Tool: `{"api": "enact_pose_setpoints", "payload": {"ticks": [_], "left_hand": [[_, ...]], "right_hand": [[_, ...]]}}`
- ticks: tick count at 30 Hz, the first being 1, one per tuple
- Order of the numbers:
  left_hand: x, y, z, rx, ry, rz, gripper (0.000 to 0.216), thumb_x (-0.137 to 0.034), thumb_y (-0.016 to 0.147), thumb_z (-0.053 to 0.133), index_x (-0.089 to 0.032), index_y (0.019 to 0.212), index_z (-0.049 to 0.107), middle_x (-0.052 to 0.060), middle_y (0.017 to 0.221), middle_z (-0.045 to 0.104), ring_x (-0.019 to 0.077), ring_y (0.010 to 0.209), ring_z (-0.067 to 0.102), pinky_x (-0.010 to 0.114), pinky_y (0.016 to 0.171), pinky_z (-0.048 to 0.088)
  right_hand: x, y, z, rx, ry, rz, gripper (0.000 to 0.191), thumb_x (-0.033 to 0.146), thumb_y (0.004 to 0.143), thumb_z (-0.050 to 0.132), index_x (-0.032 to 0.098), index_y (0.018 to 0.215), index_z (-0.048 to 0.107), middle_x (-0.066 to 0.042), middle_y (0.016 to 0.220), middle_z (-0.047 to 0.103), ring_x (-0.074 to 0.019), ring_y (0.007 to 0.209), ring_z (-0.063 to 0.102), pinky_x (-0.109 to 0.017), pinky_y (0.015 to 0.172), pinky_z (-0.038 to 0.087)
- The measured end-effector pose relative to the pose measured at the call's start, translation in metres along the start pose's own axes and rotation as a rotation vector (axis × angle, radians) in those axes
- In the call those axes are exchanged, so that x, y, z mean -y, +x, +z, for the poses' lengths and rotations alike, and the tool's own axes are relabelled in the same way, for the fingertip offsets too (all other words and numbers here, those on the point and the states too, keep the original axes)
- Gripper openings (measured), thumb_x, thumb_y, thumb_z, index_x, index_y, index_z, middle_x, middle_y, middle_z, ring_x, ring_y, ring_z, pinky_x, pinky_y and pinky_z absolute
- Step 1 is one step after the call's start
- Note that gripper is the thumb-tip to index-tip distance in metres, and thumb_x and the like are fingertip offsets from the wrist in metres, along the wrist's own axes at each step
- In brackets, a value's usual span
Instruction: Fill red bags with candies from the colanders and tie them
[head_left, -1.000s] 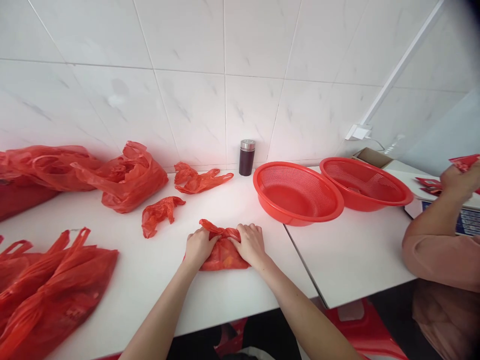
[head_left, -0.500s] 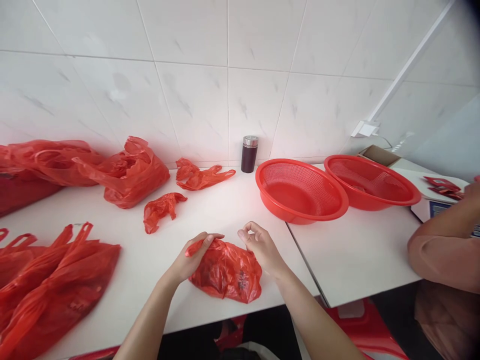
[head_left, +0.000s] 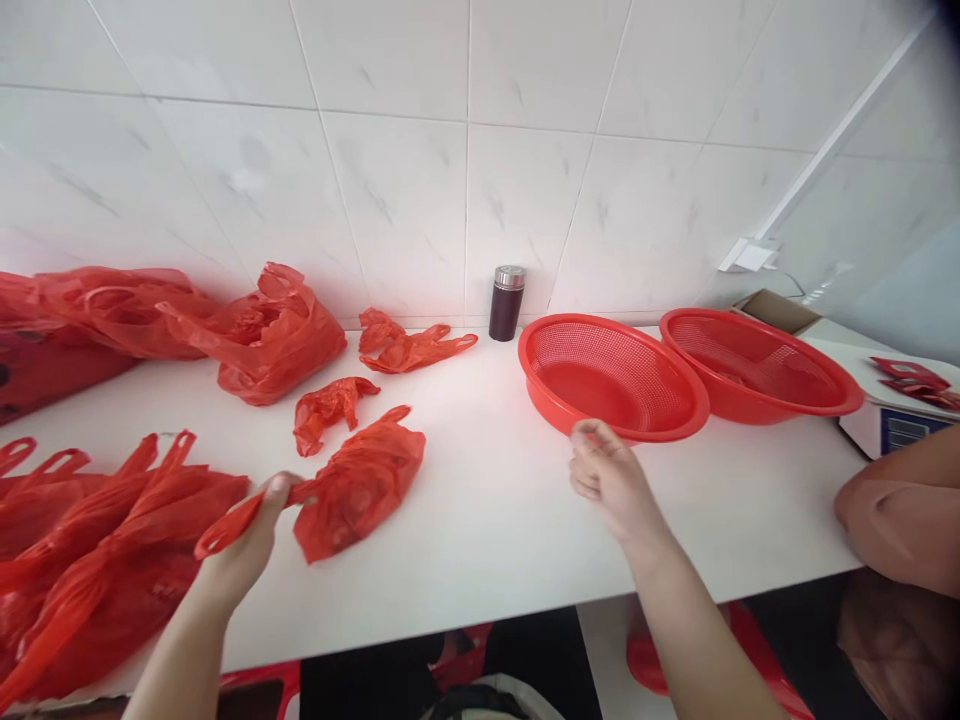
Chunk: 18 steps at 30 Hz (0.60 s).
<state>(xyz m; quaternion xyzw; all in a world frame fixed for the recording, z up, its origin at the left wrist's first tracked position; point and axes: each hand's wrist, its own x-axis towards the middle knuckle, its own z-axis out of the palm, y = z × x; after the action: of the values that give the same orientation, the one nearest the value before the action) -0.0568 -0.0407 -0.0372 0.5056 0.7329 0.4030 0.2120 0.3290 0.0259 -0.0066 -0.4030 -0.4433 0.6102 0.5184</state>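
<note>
My left hand (head_left: 251, 535) grips the handle end of a small red plastic bag (head_left: 356, 482), which lies on the white table (head_left: 487, 510) beside a heap of red bags (head_left: 90, 560) at the left. My right hand (head_left: 609, 478) hovers with its fingers curled and nothing in them, just in front of the nearer red colander basket (head_left: 611, 375).
A second red basket (head_left: 757, 362) sits further right. Loose red bags (head_left: 409, 345) and a bulky one (head_left: 262, 335) lie near the tiled wall, beside a dark flask (head_left: 506, 303). Another person's arm (head_left: 896, 505) rests at the right edge by a scale (head_left: 892, 425).
My left hand has carried the red bag leftward toward the heap. My right hand let go of it and moved right, toward the basket. The view has shifted slightly.
</note>
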Motion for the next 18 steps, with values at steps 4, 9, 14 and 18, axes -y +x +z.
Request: {"api": "enact_pose_setpoints", "payload": {"ticks": [4, 9, 14, 18], "left_hand": [[-0.021, 0.001, 0.025, -0.084, -0.079, 0.003, 0.049, -0.062, 0.088, 0.035, -0.022, 0.107, 0.057, 0.009, 0.124, 0.056, 0.0269, 0.113, 0.056, 0.043, 0.099, 0.043], [-0.017, 0.003, 0.054, -0.236, -0.065, -0.076, 0.063, -0.061, 0.073, 0.063, -0.02, 0.118, 0.047, 0.015, 0.124, 0.058, 0.0311, 0.111, 0.059, 0.046, 0.091, 0.049], [-0.02, -0.011, 0.063, -0.075, -0.077, -0.007, 0.039, -0.051, 0.082, 0.057, -0.023, 0.109, 0.058, 0.007, 0.101, 0.069, 0.0254, 0.093, 0.067, 0.042, 0.084, 0.053], [-0.032, -0.031, 0.074, 0.079, -0.078, 0.198, 0.021, -0.039, 0.084, 0.058, -0.026, 0.096, 0.07, 0.005, 0.103, 0.069, 0.0255, 0.104, 0.061, 0.04, 0.095, 0.047]], "right_hand": [[-0.026, 0.002, 0.044, 0.247, -0.467, -0.059, 0.019, 0.042, 0.086, 0.061, 0.024, 0.09, 0.059, 0.007, 0.063, 0.045, -0.0091, 0.056, 0.045, -0.024, 0.056, 0.04], [-0.06, 0.006, 0.077, 0.34, -0.63, -0.098, 0.02, 0.041, 0.089, 0.056, 0.024, 0.096, 0.061, -0.001, 0.098, 0.064, -0.0167, 0.094, 0.059, -0.032, 0.081, 0.046], [-0.076, 0.016, 0.074, 0.293, -0.611, -0.091, 0.026, 0.046, 0.09, 0.052, 0.023, 0.1, 0.06, -0.004, 0.111, 0.063, -0.0191, 0.103, 0.058, -0.034, 0.085, 0.046], [-0.079, 0.028, 0.071, 0.151, -0.638, -0.144, 0.039, 0.054, 0.09, 0.048, 0.024, 0.109, 0.062, -0.007, 0.118, 0.062, -0.0216, 0.112, 0.056, -0.036, 0.091, 0.044]]}}
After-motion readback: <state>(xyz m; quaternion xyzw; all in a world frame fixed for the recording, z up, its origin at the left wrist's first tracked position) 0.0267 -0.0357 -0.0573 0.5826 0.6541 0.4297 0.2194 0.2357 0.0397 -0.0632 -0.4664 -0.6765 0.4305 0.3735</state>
